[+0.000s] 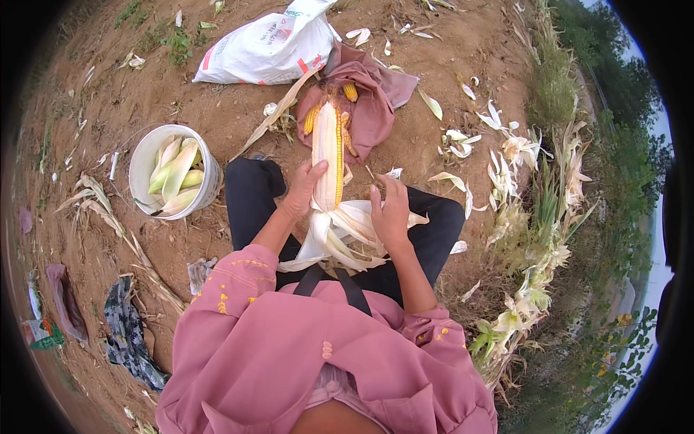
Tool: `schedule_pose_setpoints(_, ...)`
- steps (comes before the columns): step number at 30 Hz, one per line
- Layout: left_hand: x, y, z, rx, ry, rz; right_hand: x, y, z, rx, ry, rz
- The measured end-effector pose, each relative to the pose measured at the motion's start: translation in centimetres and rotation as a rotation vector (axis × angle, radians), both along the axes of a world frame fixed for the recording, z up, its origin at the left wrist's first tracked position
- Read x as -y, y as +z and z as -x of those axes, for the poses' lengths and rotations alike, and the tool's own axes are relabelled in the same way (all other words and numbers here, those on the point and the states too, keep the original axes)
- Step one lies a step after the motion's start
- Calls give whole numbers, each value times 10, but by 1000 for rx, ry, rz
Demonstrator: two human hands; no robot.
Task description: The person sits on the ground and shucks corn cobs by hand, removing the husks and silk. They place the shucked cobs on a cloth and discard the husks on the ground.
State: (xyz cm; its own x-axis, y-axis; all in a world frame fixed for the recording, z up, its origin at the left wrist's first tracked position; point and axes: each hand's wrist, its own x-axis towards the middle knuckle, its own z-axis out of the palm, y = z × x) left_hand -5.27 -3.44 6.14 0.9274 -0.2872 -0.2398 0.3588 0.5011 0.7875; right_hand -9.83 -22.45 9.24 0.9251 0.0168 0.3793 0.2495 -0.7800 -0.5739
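Note:
My left hand (302,189) is wrapped round the lower left side of a corn ear (330,155), which points away from me. Yellow kernels show along its right side, while a pale husk layer still covers its left and middle. Peeled husk leaves (327,239) hang from its base over my lap. Just right of the base is my right hand (391,211), its fingers curled. A thin brown pointed stick (370,172) pokes out beside those fingertips; the rest of it is hidden. Bare yellow corn ears (350,92) lie beyond on a reddish-brown cloth sack (374,90).
A white bucket (212,181) with unhusked corn ears stands to my left. At the far side lies a white woven sack (269,48). Loose husks (460,145) litter the soil on the right, before a strip of plants. A camouflage cloth (130,336) lies at lower left.

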Motion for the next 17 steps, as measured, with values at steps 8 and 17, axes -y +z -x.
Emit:
schedule_pose_setpoints(8, 7, 11, 14, 20, -165, -144, -42, 53, -68, -427, 93, -1541)
schedule_pose_setpoints(17, 14, -4, 29, 141, -36, -352, -55, 22, -67, -520, 91, -1726)
